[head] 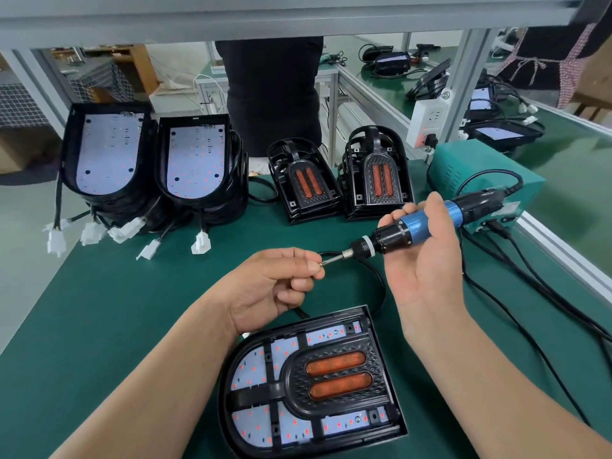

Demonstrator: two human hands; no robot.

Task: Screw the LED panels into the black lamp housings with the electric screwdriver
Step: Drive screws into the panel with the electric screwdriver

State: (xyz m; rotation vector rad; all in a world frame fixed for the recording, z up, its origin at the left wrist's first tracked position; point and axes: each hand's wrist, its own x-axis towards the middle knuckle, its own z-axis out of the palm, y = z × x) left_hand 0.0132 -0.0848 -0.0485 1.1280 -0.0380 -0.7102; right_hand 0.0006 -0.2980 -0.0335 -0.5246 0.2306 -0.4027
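Green matting covers the bench (116,326), and on it, nearest the camera, a lamp housing (311,385) lies flat with its LED panel (251,422) seated inside under a black frame with two orange lenses. The screwdriver (420,223) is held in the right hand (427,270), fingers wrapped around its blue barrel, the bit pointing left and raised above the housing. At the bit's tip a small screw (320,264) is pinched between thumb and forefinger of the left hand (275,286), the other fingers curled in; whether it is already seated on the bit cannot be told.

A screw head appears to be in place in the panel's far strip and another in the near strip, but other holes along the right edge look empty, so this unit is judged to be partly fastened at most.

At the far left, two stacks (155,167) of housings with bare white panels are leaned upright, wires and white plugs trailing; these are presumably still to be done. Two stacks of lens frames (341,180) are stood further right, beside a teal power box (480,173).
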